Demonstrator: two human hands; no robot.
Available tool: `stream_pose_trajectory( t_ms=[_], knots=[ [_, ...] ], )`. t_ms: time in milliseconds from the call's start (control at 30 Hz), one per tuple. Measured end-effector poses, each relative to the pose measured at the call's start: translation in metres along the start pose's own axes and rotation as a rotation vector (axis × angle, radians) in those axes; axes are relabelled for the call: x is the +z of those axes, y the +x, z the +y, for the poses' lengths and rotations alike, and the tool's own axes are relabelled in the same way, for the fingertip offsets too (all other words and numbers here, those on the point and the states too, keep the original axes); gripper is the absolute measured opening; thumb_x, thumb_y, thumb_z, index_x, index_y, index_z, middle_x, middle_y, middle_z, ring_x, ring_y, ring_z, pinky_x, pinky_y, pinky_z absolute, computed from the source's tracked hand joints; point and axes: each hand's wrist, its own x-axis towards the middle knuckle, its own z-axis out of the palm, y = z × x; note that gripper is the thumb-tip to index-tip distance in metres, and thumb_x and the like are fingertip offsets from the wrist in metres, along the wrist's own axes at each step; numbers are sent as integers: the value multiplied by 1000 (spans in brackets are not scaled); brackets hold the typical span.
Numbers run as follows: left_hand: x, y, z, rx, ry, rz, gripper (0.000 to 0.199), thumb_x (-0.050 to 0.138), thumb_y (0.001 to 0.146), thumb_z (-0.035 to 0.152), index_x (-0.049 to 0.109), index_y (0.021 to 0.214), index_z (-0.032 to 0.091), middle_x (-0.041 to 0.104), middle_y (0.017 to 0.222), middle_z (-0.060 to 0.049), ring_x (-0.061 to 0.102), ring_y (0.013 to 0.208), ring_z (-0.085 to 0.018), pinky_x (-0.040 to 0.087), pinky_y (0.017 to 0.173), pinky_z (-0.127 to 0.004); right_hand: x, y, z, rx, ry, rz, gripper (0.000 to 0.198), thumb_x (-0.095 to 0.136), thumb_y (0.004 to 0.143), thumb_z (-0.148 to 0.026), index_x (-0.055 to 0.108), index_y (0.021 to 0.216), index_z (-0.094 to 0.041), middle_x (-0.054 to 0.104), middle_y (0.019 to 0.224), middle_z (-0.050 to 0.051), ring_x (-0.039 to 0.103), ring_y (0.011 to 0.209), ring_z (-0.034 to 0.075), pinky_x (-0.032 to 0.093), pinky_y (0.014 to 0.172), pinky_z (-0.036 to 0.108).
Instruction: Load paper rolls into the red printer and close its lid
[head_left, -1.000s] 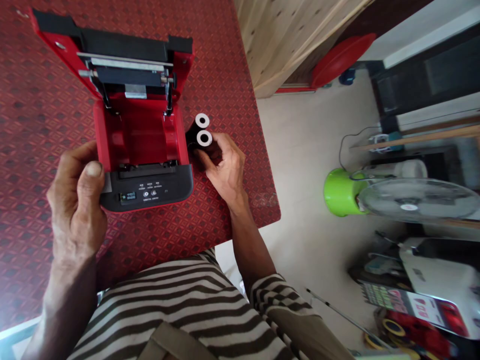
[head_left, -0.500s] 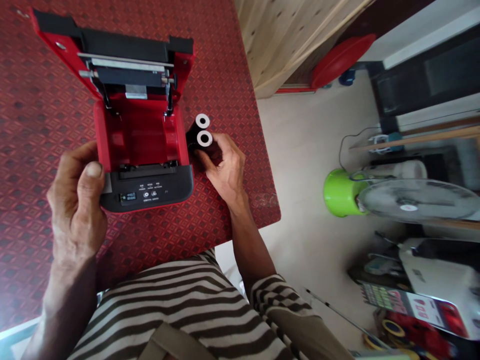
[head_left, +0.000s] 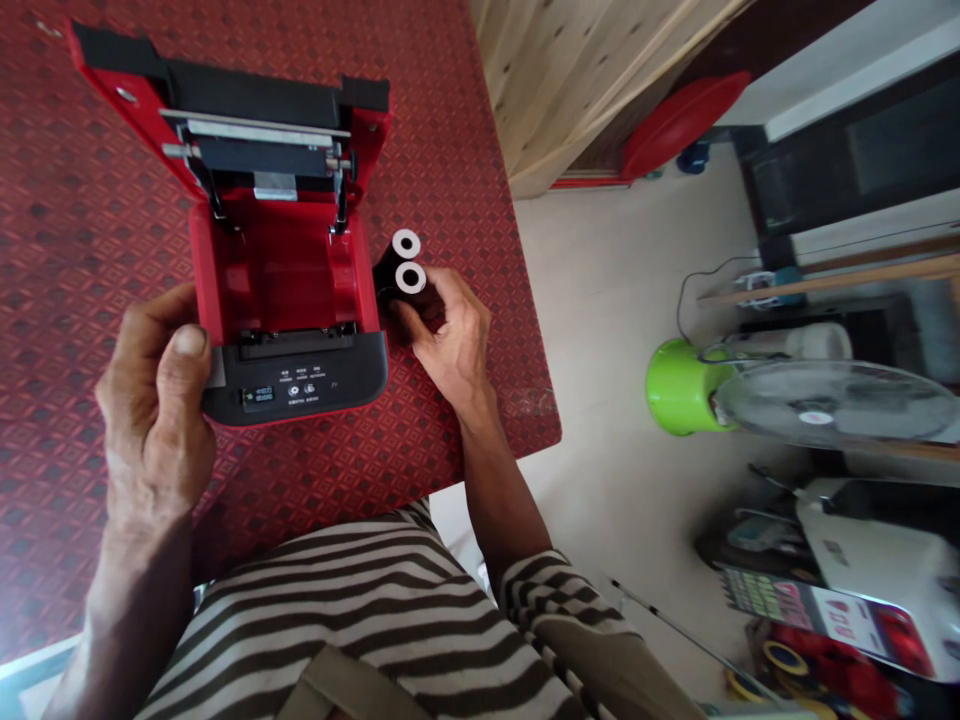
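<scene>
A red and black receipt printer [head_left: 319, 368] stands on the table with its lid [head_left: 255, 88] raised and its red paper bay [head_left: 285, 265] bare inside. My left hand [head_left: 157, 400] grips the printer's left side, thumb near the front corner and fingers partly hidden behind the side. To the right of the printer, two small paper rolls in black wrapping [head_left: 410, 277] stand close together, their white ring-shaped ends facing up. Thumb and fingers of my right hand [head_left: 454, 335] close around the nearer roll; the fingertips are partly hidden.
The patterned red tabletop [head_left: 442, 110] ends at a rounded corner right of my forearm. Beyond it are a wooden panel [head_left: 562, 70], a green bucket [head_left: 682, 388], a fan [head_left: 832, 403] and a white appliance [head_left: 877, 550] on the floor side.
</scene>
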Motion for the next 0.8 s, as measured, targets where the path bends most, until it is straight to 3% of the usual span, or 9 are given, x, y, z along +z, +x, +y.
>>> stream_pose_trajectory(
  t_ms=[800],
  knots=[
    [1, 0, 4, 5, 12, -3, 47, 54, 106, 50, 73, 141, 24, 70, 99, -1, 52, 82, -14, 37, 73, -29, 0, 0, 1, 9, 11, -16, 16, 75, 98, -27, 67, 111, -25, 74, 101, 1, 71, 87, 20, 63, 82, 38]
  ],
)
